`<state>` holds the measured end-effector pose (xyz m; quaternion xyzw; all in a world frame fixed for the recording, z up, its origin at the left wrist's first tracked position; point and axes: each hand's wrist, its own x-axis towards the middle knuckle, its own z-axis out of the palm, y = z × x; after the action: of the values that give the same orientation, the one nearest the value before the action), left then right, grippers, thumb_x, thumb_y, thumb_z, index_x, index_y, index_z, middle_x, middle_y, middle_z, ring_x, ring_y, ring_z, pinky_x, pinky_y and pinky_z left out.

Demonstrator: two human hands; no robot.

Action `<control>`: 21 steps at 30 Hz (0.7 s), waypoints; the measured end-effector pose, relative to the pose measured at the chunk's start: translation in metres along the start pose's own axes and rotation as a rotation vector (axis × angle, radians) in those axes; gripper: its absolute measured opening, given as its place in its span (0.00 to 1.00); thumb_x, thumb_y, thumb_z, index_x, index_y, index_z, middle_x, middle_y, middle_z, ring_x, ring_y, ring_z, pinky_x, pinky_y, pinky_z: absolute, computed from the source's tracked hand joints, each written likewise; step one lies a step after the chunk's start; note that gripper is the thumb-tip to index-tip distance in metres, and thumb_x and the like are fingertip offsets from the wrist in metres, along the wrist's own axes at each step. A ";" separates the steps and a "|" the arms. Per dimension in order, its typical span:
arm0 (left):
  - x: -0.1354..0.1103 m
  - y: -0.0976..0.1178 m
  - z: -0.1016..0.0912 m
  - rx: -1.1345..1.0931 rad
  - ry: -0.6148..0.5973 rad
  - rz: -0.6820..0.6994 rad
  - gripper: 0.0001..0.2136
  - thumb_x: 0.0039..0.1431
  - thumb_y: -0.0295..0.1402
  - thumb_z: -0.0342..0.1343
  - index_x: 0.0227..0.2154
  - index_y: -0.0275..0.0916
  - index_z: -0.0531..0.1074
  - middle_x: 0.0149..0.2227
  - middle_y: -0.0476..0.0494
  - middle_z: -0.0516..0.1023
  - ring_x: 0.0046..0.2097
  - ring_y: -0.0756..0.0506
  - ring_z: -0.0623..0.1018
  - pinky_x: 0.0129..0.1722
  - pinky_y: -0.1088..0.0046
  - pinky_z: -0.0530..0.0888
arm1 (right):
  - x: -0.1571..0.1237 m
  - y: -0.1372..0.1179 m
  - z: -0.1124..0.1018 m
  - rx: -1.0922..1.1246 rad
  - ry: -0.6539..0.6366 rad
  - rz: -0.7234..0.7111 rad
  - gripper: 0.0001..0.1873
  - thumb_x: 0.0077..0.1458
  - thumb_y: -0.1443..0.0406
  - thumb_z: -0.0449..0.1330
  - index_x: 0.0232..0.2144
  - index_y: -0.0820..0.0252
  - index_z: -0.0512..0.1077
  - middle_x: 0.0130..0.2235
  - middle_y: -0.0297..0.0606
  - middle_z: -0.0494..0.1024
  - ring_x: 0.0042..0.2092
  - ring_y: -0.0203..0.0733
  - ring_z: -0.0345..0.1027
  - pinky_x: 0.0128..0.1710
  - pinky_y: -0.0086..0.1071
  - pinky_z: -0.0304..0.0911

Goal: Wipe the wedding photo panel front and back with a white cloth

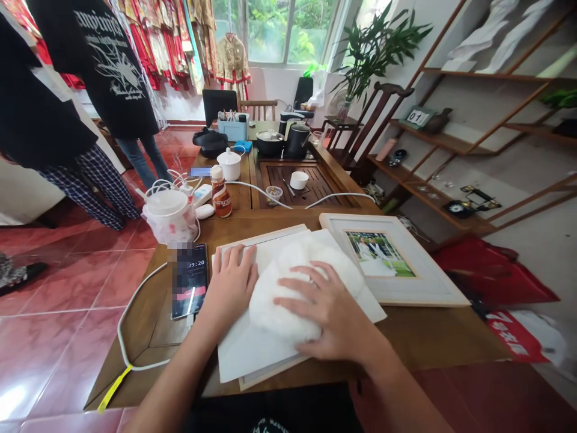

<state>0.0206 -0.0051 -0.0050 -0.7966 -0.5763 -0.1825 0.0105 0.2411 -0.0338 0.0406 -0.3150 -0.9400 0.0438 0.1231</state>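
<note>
My right hand (331,316) lies flat with fingers spread on a fluffy white cloth (288,294), pressing it onto a white board (243,352) that rests on a pale frame at the table's near edge. My left hand (232,282) lies flat on the board's left side, fingers stretched out, holding it down. Just to the right lies a white picture frame (424,273) with a photo of two people in it.
A phone (189,279) with a lit screen lies left of my left hand, with a white cable (130,313) looping off the wooden table (428,337). Behind are a bagged white container (170,213), a sauce bottle (220,192), a tea tray (311,183), kettles. Two people stand at far left.
</note>
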 end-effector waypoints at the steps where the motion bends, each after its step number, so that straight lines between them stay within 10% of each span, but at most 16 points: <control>1: 0.000 0.000 -0.001 -0.003 -0.001 0.006 0.16 0.68 0.33 0.42 0.57 0.41 0.59 0.54 0.38 0.67 0.58 0.40 0.66 0.63 0.48 0.52 | -0.001 -0.006 0.001 0.018 -0.030 -0.059 0.26 0.51 0.49 0.57 0.52 0.47 0.67 0.58 0.33 0.67 0.58 0.55 0.53 0.57 0.57 0.37; 21: 0.000 0.000 0.002 0.023 -0.006 -0.022 0.17 0.67 0.34 0.43 0.56 0.40 0.61 0.55 0.37 0.66 0.58 0.37 0.65 0.62 0.49 0.54 | -0.006 0.008 -0.004 0.014 0.023 0.070 0.24 0.48 0.56 0.61 0.49 0.49 0.70 0.57 0.35 0.69 0.57 0.54 0.56 0.57 0.54 0.43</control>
<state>0.0214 -0.0047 -0.0064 -0.7905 -0.5871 -0.1735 0.0156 0.2513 -0.0309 0.0421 -0.3472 -0.9267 0.0510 0.1346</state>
